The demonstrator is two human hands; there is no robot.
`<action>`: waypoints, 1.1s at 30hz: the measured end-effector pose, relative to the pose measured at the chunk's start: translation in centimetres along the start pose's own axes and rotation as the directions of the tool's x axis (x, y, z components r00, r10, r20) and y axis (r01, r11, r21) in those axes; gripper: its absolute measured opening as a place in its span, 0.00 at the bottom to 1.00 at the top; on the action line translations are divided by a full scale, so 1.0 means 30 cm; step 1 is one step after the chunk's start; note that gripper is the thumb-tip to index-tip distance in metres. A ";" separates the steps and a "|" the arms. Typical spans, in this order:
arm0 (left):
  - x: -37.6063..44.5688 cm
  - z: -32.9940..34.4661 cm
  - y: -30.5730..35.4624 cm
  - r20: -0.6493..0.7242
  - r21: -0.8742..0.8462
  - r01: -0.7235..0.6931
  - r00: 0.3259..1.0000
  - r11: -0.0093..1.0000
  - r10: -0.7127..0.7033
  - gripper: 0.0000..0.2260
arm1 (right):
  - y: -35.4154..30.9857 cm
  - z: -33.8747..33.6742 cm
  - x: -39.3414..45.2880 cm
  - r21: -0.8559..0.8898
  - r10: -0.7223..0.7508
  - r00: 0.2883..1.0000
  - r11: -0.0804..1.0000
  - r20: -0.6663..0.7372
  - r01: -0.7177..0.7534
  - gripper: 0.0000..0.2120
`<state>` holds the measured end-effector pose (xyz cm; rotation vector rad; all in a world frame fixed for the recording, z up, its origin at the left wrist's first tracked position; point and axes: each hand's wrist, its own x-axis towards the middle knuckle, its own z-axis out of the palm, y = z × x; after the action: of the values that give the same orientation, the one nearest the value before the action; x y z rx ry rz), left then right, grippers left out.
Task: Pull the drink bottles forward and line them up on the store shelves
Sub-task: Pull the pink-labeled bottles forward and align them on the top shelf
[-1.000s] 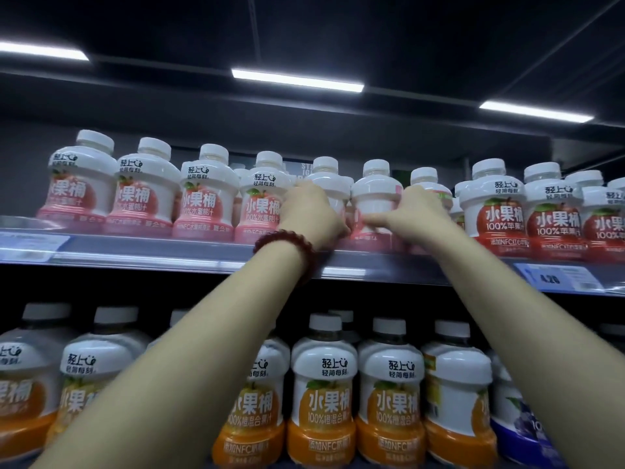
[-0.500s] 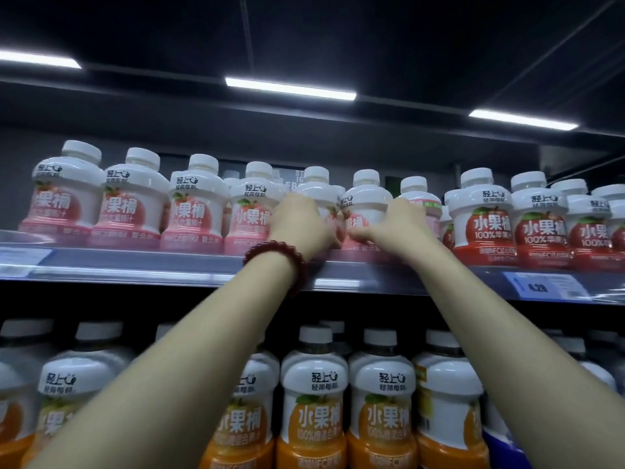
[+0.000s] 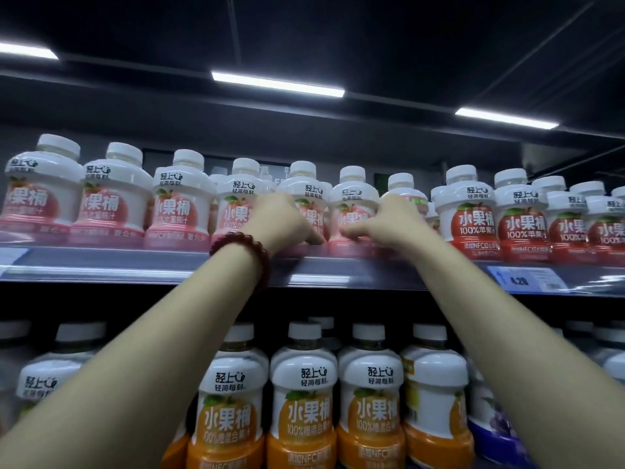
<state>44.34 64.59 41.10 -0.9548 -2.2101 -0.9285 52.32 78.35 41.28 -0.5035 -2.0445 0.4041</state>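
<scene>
My left hand (image 3: 280, 220) curls round a pink bottle (image 3: 306, 204) on the top shelf (image 3: 135, 265). My right hand (image 3: 389, 220), at its three o'clock, pinches the base of the next pink bottle (image 3: 353, 201). Red bottles (image 3: 470, 211) stand further toward three o'clock, orange bottles (image 3: 302, 401) at six.

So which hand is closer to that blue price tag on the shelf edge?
The right hand. It reaches onto the top shelf a little left of and above the price tag; the left hand, with the bead bracelet, is farther left.
</scene>
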 end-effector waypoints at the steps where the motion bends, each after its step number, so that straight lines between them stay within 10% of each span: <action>1: 0.002 -0.018 -0.011 0.048 -0.040 0.023 0.999 0.999 -0.021 0.18 | 0.015 -0.013 0.007 0.076 0.025 0.999 0.997 0.045 -0.029 0.22; 5: 0.009 -0.046 -0.051 0.090 -0.183 0.045 0.996 0.982 -0.029 0.16 | 0.008 -0.031 -0.018 0.002 0.011 1.000 1.000 0.009 -0.011 0.19; 9: -0.024 0.001 -0.017 -0.084 0.032 -0.068 0.994 0.997 0.071 0.22 | -0.036 0.006 -0.053 -0.049 -0.092 0.989 0.995 -0.118 0.087 0.20; 24: -0.032 -0.026 -0.002 0.041 0.086 0.018 0.999 0.996 -0.022 0.20 | 0.006 -0.018 -0.038 0.033 -0.047 0.999 0.998 0.018 0.046 0.16; 33: -0.083 0.080 0.164 -0.377 0.060 -0.257 0.889 0.964 0.261 0.10 | 0.083 -0.155 -0.047 -0.052 -0.047 0.968 0.998 -0.245 0.036 0.09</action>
<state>49.15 67.96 39.72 -0.9448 -1.7101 -0.8909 57.46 80.16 41.34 -0.5121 -1.8246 0.2550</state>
